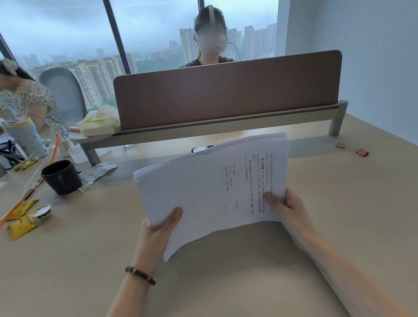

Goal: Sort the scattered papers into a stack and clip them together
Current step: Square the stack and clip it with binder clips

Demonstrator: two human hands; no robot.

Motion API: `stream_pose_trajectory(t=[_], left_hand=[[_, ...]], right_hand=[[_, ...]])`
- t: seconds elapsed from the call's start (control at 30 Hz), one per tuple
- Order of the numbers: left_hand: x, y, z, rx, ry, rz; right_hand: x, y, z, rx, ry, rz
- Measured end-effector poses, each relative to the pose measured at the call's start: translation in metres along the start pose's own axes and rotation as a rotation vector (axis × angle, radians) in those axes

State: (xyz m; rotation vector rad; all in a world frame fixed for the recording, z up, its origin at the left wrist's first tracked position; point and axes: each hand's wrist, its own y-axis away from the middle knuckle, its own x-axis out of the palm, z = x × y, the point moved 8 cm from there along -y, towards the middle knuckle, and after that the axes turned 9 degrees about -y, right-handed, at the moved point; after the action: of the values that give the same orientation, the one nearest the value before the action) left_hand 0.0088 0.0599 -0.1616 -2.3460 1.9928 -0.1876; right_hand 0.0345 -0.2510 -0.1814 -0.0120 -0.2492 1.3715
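Observation:
A stack of white printed papers point(212, 182) is held in the air above the beige desk point(234, 267), tilted up toward me. My left hand point(158, 232) grips its near left corner, thumb on top. My right hand point(289, 209) grips the near right edge, thumb pressed on the printed text. A pink binder clip point(363, 151) and a yellow-green binder clip point(340, 144) lie on the desk at the far right, apart from the stack and from both hands.
A dark mug point(61, 177), a crumpled wrapper point(96, 173), yellow sachets point(20, 219) and a small cup point(43, 212) lie at the left. A brown divider panel point(225, 88) crosses the desk's back. One person sits behind it, another at far left.

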Motion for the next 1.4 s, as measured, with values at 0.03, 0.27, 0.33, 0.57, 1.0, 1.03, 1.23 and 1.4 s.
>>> stream_pose_trajectory(t=[0.03, 0.27, 0.33, 0.57, 1.0, 1.03, 1.23, 1.4], left_hand=[[-0.001, -0.002, -0.002, 0.018, -0.041, -0.013], [-0.006, -0.012, -0.005, 0.073, -0.075, -0.025], [-0.006, -0.013, 0.009, 0.006, -0.076, -0.013], [-0.010, -0.023, 0.006, 0.054, -0.163, -0.002], [-0.006, -0.019, 0.007, 0.014, -0.298, 0.030], [-0.002, -0.019, 0.003, 0.005, -0.283, 0.052], [0.027, -0.011, 0.003, -0.163, 0.092, 0.044], [0.073, 0.004, 0.010, -0.230, 0.204, 0.016]], right_hand=[[0.000, 0.000, 0.003, -0.016, 0.013, -0.004], [0.000, -0.003, 0.004, -0.074, 0.042, -0.011], [0.000, -0.005, -0.014, 0.016, 0.057, 0.012], [0.001, -0.009, -0.016, 0.006, 0.141, 0.048], [-0.012, -0.005, -0.010, 0.011, 0.233, -0.061], [-0.015, -0.005, -0.006, 0.011, 0.142, -0.095], [-0.007, -0.002, -0.017, 0.307, -0.787, -0.382], [0.036, 0.010, -0.013, 0.327, -0.865, -0.388]])
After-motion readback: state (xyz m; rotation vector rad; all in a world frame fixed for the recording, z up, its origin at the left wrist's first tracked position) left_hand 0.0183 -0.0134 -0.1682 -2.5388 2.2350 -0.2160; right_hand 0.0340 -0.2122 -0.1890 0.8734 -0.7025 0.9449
